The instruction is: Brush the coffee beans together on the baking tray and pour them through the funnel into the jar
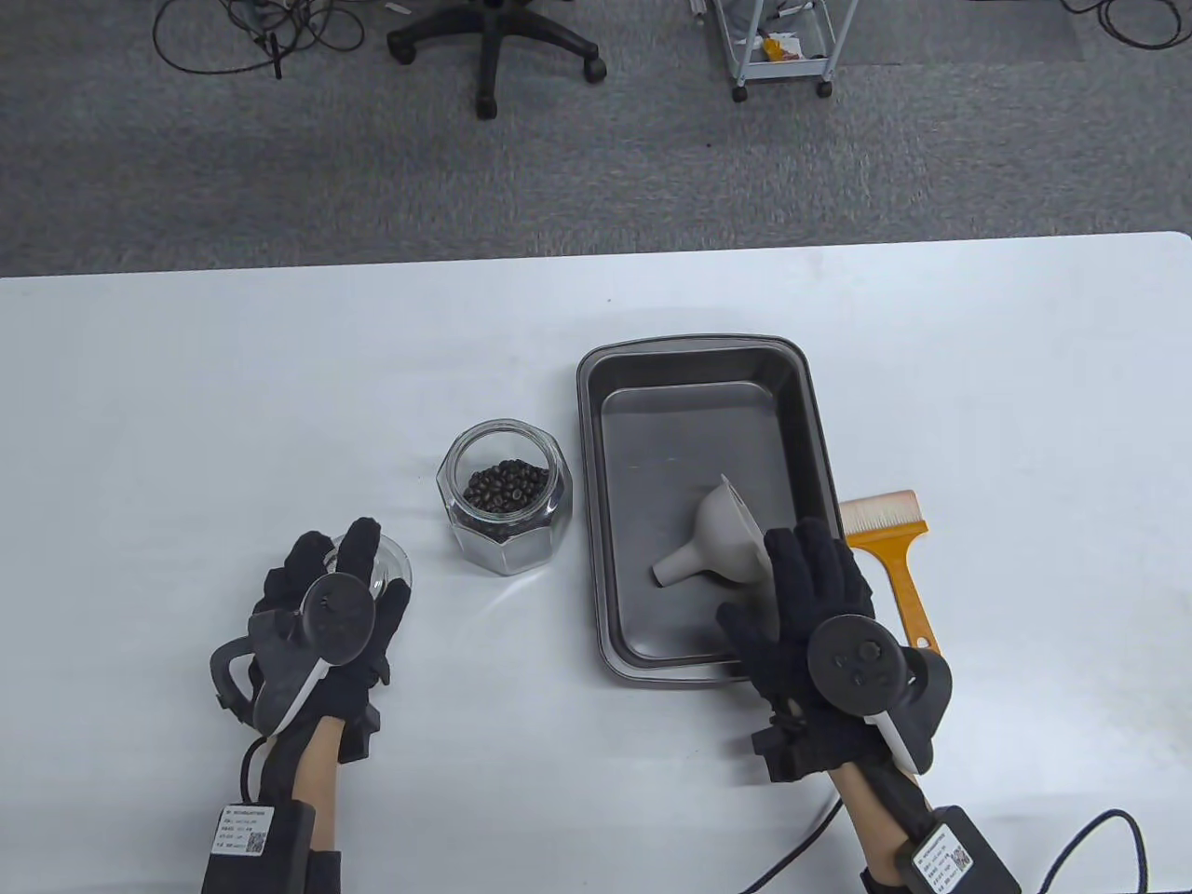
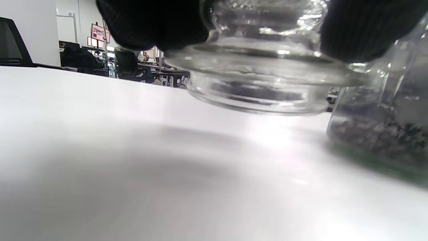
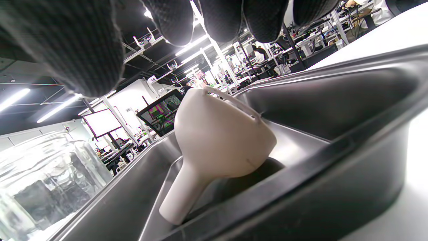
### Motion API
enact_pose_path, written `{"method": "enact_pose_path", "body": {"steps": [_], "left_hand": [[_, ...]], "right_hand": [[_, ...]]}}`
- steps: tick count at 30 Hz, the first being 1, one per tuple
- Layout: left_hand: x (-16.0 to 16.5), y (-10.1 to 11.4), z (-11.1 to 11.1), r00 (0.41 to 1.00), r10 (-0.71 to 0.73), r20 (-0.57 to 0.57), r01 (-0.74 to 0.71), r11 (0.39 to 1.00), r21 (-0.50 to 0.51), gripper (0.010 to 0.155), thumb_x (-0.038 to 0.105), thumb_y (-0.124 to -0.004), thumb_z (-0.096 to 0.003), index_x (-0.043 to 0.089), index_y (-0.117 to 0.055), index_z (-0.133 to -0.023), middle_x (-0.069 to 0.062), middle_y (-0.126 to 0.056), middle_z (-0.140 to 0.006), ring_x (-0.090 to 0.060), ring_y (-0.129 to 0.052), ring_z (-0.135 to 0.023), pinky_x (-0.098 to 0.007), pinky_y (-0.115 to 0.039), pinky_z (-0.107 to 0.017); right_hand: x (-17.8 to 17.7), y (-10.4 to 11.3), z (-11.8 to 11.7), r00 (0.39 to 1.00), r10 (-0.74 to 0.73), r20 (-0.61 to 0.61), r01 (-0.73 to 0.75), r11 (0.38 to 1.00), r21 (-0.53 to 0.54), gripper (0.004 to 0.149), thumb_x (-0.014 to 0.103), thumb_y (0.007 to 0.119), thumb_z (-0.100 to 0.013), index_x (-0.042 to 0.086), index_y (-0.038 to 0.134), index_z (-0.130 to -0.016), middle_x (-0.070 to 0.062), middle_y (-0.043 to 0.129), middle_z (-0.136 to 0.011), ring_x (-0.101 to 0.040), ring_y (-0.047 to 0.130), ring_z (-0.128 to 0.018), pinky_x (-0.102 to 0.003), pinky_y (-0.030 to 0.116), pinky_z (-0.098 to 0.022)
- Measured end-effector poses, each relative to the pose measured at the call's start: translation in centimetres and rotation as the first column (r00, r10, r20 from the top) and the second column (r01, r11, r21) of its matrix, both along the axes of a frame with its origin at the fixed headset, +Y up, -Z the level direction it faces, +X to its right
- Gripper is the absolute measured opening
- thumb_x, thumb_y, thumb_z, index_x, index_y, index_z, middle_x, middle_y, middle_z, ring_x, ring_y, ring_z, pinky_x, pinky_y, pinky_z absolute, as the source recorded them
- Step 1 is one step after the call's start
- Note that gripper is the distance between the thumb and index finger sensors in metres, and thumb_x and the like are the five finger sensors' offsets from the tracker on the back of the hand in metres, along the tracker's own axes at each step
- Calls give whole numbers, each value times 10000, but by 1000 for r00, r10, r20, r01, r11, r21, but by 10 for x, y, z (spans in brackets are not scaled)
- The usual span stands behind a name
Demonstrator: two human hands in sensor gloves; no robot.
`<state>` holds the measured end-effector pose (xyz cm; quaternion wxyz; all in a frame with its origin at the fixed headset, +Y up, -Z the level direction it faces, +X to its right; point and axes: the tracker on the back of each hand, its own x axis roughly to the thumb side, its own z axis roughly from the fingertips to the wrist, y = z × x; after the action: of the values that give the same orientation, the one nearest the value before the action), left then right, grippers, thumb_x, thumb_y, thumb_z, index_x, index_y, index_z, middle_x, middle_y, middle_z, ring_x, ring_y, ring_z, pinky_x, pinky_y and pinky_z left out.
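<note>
White table (image 1: 186,372): beans sit in the jar (image 1: 505,495), left hand (image 1: 321,619) grips its glass lid (image 2: 260,80), open right hand (image 1: 810,615) hovers over the funnel (image 1: 717,545); lidding seems next.

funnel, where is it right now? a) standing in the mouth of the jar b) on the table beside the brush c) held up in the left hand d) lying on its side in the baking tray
d: the funnel lies tipped over on the floor of the baking tray, spout toward the jar, whose mouth is open with beans inside.
</note>
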<state>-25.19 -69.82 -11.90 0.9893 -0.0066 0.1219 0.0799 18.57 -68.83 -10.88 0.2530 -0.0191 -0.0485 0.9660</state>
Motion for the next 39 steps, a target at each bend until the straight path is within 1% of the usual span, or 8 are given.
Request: {"method": "enact_pose_path", "body": {"steps": [10, 15, 20, 29, 35, 39], "left_hand": [[13, 56, -1, 999, 34, 14, -35, 996, 83, 759, 675, -808, -418, 493, -461, -1069, -86, -559, -1154, -329, -734, -854, -527, -655, -726], [23, 78, -6, 999, 25, 32, -29, 994, 104, 759, 675, -808, -419, 493, -462, -1070, -80, -562, -1154, -327, -734, -856, -525, -655, -728], [34, 95, -11, 998, 28, 50, -34, 992, 124, 758, 672, -811, -421, 493, -465, -1071, -81, -563, -1156, -328, -734, -856, -526, -654, -729], [56, 111, -25, 996, 31, 84, -41, 992, 117, 761, 680, -811, -420, 495, -467, -1073, -74, -568, -1158, -322, -740, -856, -520, -657, -731], [75, 116, -39, 993, 47, 113, -58, 993, 103, 763, 684, -810, -421, 496, -466, -1076, -70, -570, -1160, -317, -743, -857, -516, -659, -732], [86, 114, -50, 991, 49, 122, -59, 995, 85, 764, 684, -811, -422, 495, -466, -1078, -69, -571, -1161, -314, -744, -857, -515, -658, -735]], "right_hand": [[3, -2, -2, 1000, 6, 6, -6, 1000, -22, 800, 635, 850, -397, 295, 521, -1043, -101, 515, -1159, -412, 575, -1039, -600, 526, -739], [3, -2, -3, 1000, 2, 7, -2, 1000, -28, 799, 634, 850, -397, 294, 522, -1042, -102, 515, -1158, -410, 576, -1039, -597, 527, -740], [3, -2, -2, 1000, 2, 1, -2, 1000, -23, 800, 635, 849, -398, 294, 521, -1043, -105, 513, -1160, -413, 575, -1039, -601, 525, -739], [2, -2, -1, 1000, 4, -10, -4, 1000, -18, 803, 638, 846, -397, 295, 518, -1045, -106, 512, -1161, -420, 574, -1039, -604, 523, -739], [1, -2, -1, 1000, 6, -14, -6, 1000, -20, 803, 639, 845, -399, 294, 518, -1046, -106, 509, -1162, -419, 573, -1040, -605, 524, -738], [0, -2, -1, 1000, 7, -19, -8, 1000, -16, 803, 640, 845, -398, 296, 518, -1045, -107, 511, -1161, -422, 574, -1039, -607, 525, -736]]}}
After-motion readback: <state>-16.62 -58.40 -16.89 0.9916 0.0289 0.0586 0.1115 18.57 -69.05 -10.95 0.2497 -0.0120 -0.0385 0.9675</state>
